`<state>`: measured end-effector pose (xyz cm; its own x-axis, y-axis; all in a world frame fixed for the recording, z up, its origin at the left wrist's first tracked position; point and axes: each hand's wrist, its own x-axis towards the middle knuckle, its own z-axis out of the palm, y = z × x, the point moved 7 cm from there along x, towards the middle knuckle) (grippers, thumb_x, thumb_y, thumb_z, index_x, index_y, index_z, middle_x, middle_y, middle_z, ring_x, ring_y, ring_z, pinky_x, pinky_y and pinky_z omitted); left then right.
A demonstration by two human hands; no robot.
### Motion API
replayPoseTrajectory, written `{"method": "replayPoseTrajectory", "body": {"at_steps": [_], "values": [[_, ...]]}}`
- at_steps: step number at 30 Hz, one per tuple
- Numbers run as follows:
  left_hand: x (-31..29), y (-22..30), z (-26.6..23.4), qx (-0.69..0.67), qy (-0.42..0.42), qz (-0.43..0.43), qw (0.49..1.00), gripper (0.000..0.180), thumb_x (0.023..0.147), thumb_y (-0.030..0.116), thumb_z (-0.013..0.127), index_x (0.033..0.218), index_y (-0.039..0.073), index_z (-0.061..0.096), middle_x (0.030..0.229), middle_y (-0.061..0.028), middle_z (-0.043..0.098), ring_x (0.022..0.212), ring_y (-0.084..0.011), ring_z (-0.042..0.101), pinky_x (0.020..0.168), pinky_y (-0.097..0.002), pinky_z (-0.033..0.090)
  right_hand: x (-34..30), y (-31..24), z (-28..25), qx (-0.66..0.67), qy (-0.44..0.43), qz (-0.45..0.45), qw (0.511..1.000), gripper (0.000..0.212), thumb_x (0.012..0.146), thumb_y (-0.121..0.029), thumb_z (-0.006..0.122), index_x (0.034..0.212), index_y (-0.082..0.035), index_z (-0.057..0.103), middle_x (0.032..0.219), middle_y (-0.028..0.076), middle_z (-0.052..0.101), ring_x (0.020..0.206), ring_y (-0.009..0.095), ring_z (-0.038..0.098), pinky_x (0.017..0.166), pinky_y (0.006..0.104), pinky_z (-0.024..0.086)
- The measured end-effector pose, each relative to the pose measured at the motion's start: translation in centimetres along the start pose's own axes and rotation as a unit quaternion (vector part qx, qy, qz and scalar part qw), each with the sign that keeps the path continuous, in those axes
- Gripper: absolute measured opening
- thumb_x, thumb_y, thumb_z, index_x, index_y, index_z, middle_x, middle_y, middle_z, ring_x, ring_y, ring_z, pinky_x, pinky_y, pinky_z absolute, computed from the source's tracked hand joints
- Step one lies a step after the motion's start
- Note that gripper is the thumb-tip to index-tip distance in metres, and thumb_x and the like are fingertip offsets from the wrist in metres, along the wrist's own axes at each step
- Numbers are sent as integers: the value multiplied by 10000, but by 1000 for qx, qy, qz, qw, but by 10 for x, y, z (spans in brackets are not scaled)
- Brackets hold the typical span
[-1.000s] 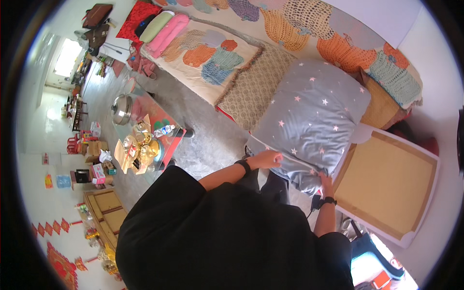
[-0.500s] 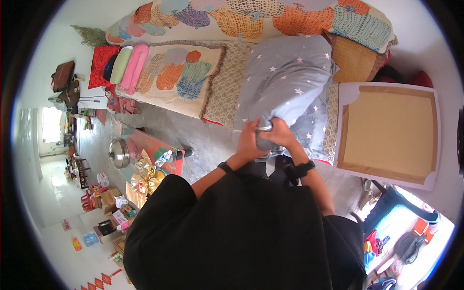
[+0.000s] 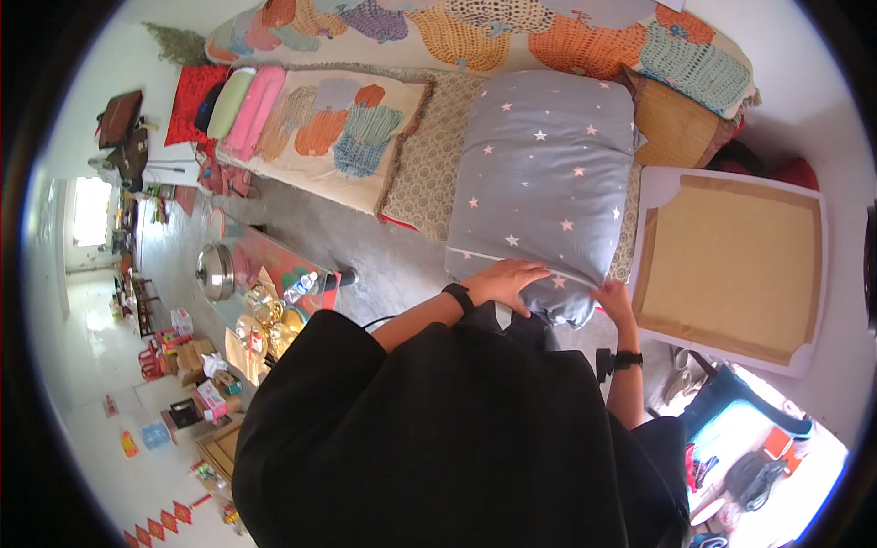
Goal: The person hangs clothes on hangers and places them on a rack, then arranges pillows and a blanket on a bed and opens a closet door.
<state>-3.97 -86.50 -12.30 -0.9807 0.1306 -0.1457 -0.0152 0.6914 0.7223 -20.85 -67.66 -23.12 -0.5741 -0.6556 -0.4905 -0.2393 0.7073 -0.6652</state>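
A grey quilt with pink and white stars lies in a puffed, folded block on a long patterned seat. A pale strip, perhaps a seam or zipper, runs across its near side. My left hand rests over that near side with its fingers stretched out and holds nothing. At the near right corner, my right hand is closed on the quilt's edge by the end of the pale strip. Below the strip, the lower part of the cloth hangs in loose folds.
Left along the seat are a cream cover with knitted patches and pink rolled cloth. A white-framed panel stands on the right. On the left, a low table bears a metal pot, a water bottle and golden vessels.
My hands were together on a bunched part of the quilt; they are now apart, the right out at the near right corner. The quilt has spread flatter and squarer.
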Motion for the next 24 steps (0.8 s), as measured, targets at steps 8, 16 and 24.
{"method": "replayPoseTrajectory", "body": {"at_steps": [8,16,24], "values": [[-85,-109,66,-102,-34,-239,965,562,709,419,703,1134,78,565,1046,-121,622,1018,-306,577,850,-421,462,-11,26,57,-67,-100,-44,992,295,671,-301,690,682,-10,645,650,187,600,617,300,605,589,399,472],[-371,-155,109,-144,171,-542,810,324,810,337,594,1067,139,608,954,-90,663,914,-285,618,777,-407,490,25,-89,162,-339,-245,-130,899,382,726,-395,598,697,-21,669,728,223,628,748,387,615,696,446,485],[-692,-100,314,-267,390,-625,621,246,694,323,622,783,105,693,882,-133,675,860,-319,632,757,-427,493,-78,-249,378,-467,-296,-271,788,346,754,-340,574,667,-15,657,630,162,639,649,331,627,624,432,470]]}}
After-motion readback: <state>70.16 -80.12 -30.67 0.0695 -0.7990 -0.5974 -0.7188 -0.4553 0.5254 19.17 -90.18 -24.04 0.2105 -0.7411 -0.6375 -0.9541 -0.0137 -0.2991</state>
